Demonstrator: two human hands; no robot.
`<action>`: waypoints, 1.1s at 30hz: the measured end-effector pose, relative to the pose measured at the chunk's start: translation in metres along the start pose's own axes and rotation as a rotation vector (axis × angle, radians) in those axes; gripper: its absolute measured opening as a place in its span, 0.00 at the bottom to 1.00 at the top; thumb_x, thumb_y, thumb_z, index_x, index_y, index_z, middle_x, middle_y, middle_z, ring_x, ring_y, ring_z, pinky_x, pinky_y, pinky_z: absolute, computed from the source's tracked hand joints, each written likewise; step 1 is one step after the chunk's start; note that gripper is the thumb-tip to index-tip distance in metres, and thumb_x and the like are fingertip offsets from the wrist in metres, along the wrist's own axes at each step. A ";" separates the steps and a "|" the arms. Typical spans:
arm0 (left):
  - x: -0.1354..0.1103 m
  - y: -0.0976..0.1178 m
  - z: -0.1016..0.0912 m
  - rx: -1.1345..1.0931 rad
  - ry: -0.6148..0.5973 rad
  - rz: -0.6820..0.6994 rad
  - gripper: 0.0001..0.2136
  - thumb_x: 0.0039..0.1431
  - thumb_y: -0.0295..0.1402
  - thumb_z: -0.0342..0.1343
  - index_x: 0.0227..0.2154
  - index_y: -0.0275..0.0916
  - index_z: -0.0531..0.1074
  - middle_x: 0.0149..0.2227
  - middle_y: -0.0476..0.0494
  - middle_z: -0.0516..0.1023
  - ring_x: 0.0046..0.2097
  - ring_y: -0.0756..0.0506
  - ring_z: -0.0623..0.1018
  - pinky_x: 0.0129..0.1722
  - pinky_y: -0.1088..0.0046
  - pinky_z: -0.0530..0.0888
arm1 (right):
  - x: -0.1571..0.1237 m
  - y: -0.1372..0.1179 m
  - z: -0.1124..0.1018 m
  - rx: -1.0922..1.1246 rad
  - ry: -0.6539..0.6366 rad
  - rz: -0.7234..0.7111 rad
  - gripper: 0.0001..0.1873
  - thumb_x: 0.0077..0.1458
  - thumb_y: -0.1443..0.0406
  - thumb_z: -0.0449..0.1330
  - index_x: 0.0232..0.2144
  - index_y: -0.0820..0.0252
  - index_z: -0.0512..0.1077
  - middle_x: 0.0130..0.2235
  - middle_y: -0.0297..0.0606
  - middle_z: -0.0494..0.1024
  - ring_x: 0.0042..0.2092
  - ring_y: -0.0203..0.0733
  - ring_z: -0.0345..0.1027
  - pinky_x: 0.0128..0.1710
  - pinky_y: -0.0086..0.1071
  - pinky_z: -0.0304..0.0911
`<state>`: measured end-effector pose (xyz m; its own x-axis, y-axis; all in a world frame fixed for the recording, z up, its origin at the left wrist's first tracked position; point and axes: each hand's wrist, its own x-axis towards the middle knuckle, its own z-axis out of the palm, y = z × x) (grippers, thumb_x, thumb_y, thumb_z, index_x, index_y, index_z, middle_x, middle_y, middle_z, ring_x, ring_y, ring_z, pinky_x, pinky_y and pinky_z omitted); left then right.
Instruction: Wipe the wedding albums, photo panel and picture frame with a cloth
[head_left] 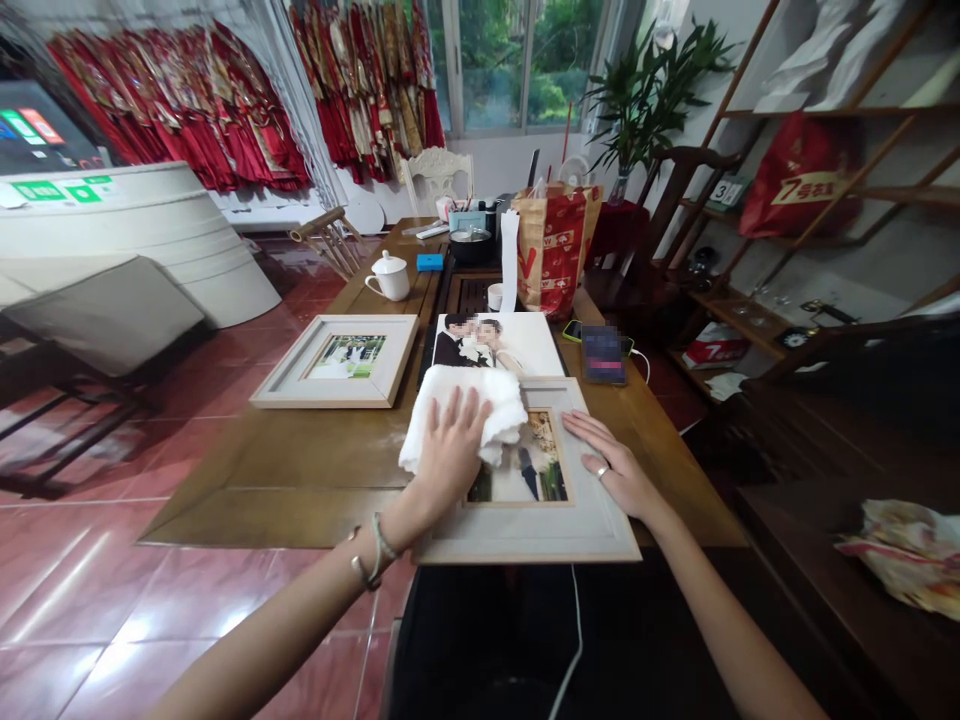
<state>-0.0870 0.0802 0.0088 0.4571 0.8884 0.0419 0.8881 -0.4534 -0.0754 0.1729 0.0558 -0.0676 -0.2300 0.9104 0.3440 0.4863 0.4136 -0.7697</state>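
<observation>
My left hand [452, 440] lies flat with its fingers spread on a folded white cloth [504, 395], pressing it onto the upper left of a framed photo [517, 535]. The cloth covers part of the picture and overhangs the frame's left side. On the frame's right border rests my right hand [611, 465], fingers stretched out, a ring on one of them. Just behind the frame lies a large wedding photo print [529, 345], its lower part hidden by the cloth and frame. A second framed photo [281, 375] lies flat to the left.
Farther back on the wooden table [300, 480] stand a white lidded cup [388, 277], a blue box [430, 262] and a red-brown paper bag [559, 250]. A phone [604, 355] with a white cable lies at the right. A chair [105, 310] stands left of the table.
</observation>
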 end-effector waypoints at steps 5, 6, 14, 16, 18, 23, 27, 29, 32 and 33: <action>-0.001 0.038 -0.005 0.000 -0.138 0.020 0.37 0.52 0.32 0.61 0.64 0.40 0.52 0.65 0.27 0.51 0.64 0.26 0.51 0.58 0.43 0.56 | 0.000 0.002 0.000 -0.008 -0.009 -0.009 0.25 0.59 0.67 0.51 0.58 0.48 0.63 0.62 0.36 0.64 0.65 0.48 0.50 0.64 0.53 0.45; -0.010 0.050 -0.007 0.020 -0.172 0.043 0.37 0.52 0.34 0.62 0.63 0.40 0.53 0.64 0.26 0.53 0.63 0.25 0.54 0.56 0.43 0.59 | -0.001 0.002 -0.001 -0.008 -0.010 -0.010 0.24 0.59 0.66 0.51 0.58 0.48 0.63 0.62 0.36 0.64 0.65 0.48 0.50 0.64 0.53 0.46; -0.065 0.139 -0.007 0.109 0.068 0.263 0.28 0.56 0.40 0.54 0.57 0.28 0.64 0.60 0.25 0.60 0.60 0.26 0.61 0.51 0.46 0.68 | 0.001 0.013 -0.004 0.002 -0.037 -0.124 0.24 0.61 0.58 0.50 0.59 0.48 0.62 0.62 0.37 0.63 0.65 0.50 0.51 0.63 0.52 0.49; -0.065 0.145 -0.003 0.138 0.094 0.249 0.26 0.57 0.37 0.53 0.56 0.27 0.66 0.58 0.24 0.64 0.58 0.26 0.65 0.49 0.46 0.71 | 0.001 0.013 -0.004 0.001 -0.040 -0.131 0.24 0.61 0.57 0.50 0.59 0.47 0.61 0.62 0.36 0.63 0.65 0.50 0.51 0.63 0.51 0.50; -0.062 0.141 0.001 0.159 0.089 0.237 0.24 0.57 0.33 0.53 0.56 0.26 0.65 0.57 0.24 0.65 0.57 0.26 0.66 0.48 0.46 0.71 | 0.001 0.012 -0.003 0.006 -0.025 -0.123 0.24 0.61 0.57 0.49 0.59 0.46 0.62 0.62 0.35 0.64 0.65 0.50 0.51 0.63 0.51 0.51; -0.035 0.104 0.005 0.200 -0.036 0.081 0.24 0.59 0.28 0.50 0.58 0.25 0.61 0.60 0.23 0.60 0.60 0.26 0.61 0.52 0.42 0.66 | -0.001 0.004 0.000 -0.005 -0.009 -0.029 0.23 0.61 0.62 0.51 0.59 0.47 0.62 0.62 0.35 0.64 0.65 0.48 0.50 0.64 0.52 0.48; 0.007 0.056 0.006 0.168 0.005 -0.029 0.27 0.59 0.26 0.50 0.61 0.26 0.56 0.64 0.24 0.51 0.64 0.28 0.51 0.58 0.41 0.57 | -0.001 0.001 0.000 -0.014 -0.005 -0.008 0.24 0.60 0.66 0.51 0.58 0.46 0.63 0.62 0.34 0.64 0.65 0.47 0.50 0.65 0.54 0.45; 0.023 0.034 0.007 0.142 0.070 -0.053 0.28 0.59 0.25 0.51 0.62 0.29 0.54 0.65 0.24 0.48 0.65 0.30 0.48 0.60 0.43 0.53 | -0.001 0.000 0.000 -0.012 -0.009 -0.002 0.25 0.59 0.67 0.51 0.58 0.46 0.62 0.62 0.34 0.63 0.65 0.47 0.49 0.65 0.54 0.44; 0.034 0.013 0.007 0.103 0.067 -0.006 0.31 0.57 0.25 0.53 0.64 0.35 0.51 0.66 0.25 0.45 0.66 0.30 0.44 0.58 0.39 0.52 | -0.001 -0.001 0.000 -0.008 -0.008 0.007 0.26 0.59 0.68 0.51 0.58 0.46 0.62 0.62 0.33 0.63 0.65 0.47 0.49 0.65 0.54 0.45; 0.033 0.011 0.006 0.095 0.042 0.015 0.32 0.57 0.25 0.53 0.64 0.37 0.50 0.66 0.25 0.44 0.66 0.30 0.44 0.57 0.37 0.52 | -0.001 -0.001 0.000 -0.008 -0.008 0.010 0.26 0.59 0.68 0.51 0.58 0.46 0.62 0.62 0.33 0.63 0.65 0.47 0.49 0.65 0.54 0.45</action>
<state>-0.0627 0.1052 0.0031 0.4738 0.8769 0.0813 0.8735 -0.4562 -0.1700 0.1722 0.0545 -0.0670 -0.2316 0.9143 0.3323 0.4952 0.4049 -0.7687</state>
